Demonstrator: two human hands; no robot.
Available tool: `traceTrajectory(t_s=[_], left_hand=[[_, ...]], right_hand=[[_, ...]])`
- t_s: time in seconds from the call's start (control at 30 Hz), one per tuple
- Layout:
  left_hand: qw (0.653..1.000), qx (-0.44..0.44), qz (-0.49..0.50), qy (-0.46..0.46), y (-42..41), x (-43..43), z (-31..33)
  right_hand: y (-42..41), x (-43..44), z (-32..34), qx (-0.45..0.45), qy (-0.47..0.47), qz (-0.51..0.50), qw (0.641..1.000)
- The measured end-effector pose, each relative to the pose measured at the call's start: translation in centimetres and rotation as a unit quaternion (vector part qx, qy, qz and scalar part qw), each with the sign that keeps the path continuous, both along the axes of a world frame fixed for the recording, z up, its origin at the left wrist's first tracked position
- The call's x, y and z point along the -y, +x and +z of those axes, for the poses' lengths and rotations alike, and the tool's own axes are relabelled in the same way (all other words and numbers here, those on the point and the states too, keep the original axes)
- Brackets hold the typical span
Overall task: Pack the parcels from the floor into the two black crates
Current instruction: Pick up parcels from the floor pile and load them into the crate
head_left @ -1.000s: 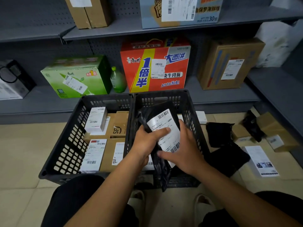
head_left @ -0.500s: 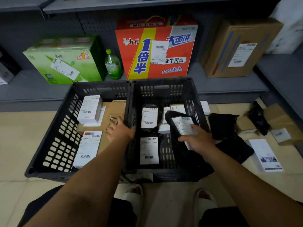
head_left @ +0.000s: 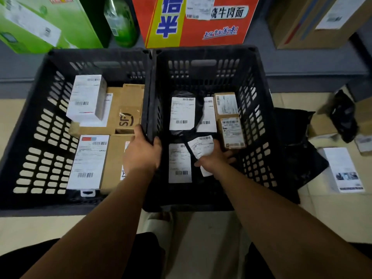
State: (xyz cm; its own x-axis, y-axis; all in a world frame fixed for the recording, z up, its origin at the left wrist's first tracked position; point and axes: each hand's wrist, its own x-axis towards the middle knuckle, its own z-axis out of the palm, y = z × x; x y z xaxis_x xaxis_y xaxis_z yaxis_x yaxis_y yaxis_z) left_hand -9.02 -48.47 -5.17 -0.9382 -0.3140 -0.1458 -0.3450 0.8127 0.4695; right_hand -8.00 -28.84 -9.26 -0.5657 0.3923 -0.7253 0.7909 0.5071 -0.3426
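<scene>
Bearing a creased white label [head_left: 203, 146], the black parcel [head_left: 190, 151] lies crumpled.

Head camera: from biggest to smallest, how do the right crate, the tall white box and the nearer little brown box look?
1. right crate, by far the largest
2. tall white box, though it sits on other parcels, nearer the camera, which may flatter it
3. nearer little brown box

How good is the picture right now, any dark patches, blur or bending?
Head view: dim overall; the right crate is nearly black inside, so the black bag in the right hand barely stands out; label text is soft, unreadable; wide-angle bends the crate rims.
</scene>
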Motion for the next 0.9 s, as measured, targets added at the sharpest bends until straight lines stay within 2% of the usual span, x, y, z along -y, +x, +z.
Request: traceTrajectory(t_s=[0.03, 0.1, 0.3, 0.47, 0.67, 0.8, 0.9], left_hand=[[1.000, -0.007, -0.001, -0.007, 0.1, -0.1, 0.1], [1.000, -0.013, 0.001, -0.010, 0.2, -0.2, 0.3], [1.000, 0.003, 0.005, -0.009, 0.3, -0.5, 0.8], [1.000, 0.004, -0.001, -0.012, 0.2, -0.5, 1.0], [1.000, 0.010, 0.001, -0.016, 0.3, -0.6, 1.0], [1.000, 0.010, 0.002, -0.019, 0.3, -0.6, 1.1], [1.000, 0.009, 0.001, -0.019, 0.3, -0.6, 1.2]], right_hand=[[0.1, 0.1, -0.4, 0.017, 0.058, 0.036, 0.997], [0.0, 0.5, -0.9, 0.023, 0.115, 0.072, 0.990], [-0.3, 1.6, -2.9, 0.050, 0.184, 0.142, 0.971], [-0.9, 0.9, -4.8, 0.063, 0.150, 0.163, 0.973], [-1.6, -1.8, -6.8, 0.076, 0.037, 0.179, 0.980], [-1.6, -2.9, -7.2, 0.063, 0.032, 0.238, 0.969], [-2.4, -2.6, -7.3, 0.057, 0.028, 0.326, 0.943]])
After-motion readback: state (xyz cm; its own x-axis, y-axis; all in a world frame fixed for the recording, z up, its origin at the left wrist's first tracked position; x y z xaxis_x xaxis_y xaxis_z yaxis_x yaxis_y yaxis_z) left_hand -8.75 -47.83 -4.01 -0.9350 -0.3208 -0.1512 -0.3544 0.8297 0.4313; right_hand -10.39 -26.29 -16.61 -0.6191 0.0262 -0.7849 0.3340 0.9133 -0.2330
